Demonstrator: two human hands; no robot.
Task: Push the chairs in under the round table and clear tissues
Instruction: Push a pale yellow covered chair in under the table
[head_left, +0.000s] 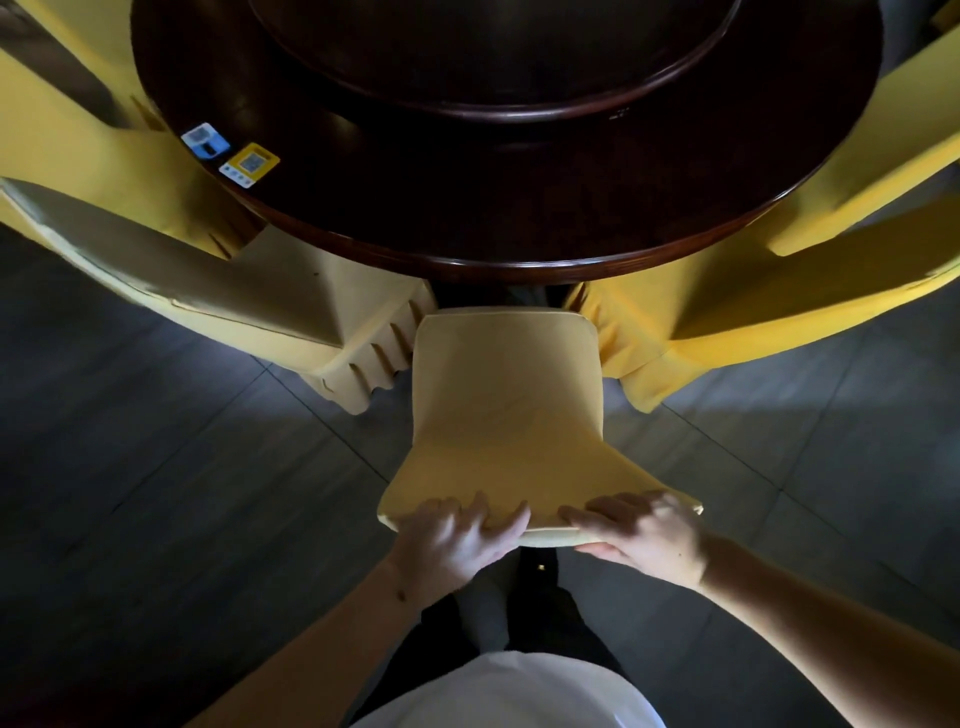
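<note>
Nearest us: two hands on one chair. Our left hand grips the top edge of the yellow-covered middle chair, fingers curled over it; our right hand clamps the same edge, fingers on top, thumb underneath. The chair's backrest faces us and its far end sits just at the rim of the round desk — seat mostly hidden beneath it. Two more covered chairs flank it: left chair and right chair, both tucked against the rim. On the dark desk top — two stickers, blue sticker and yellow sticker, side by side, plus one raised turntable further back.
</note>
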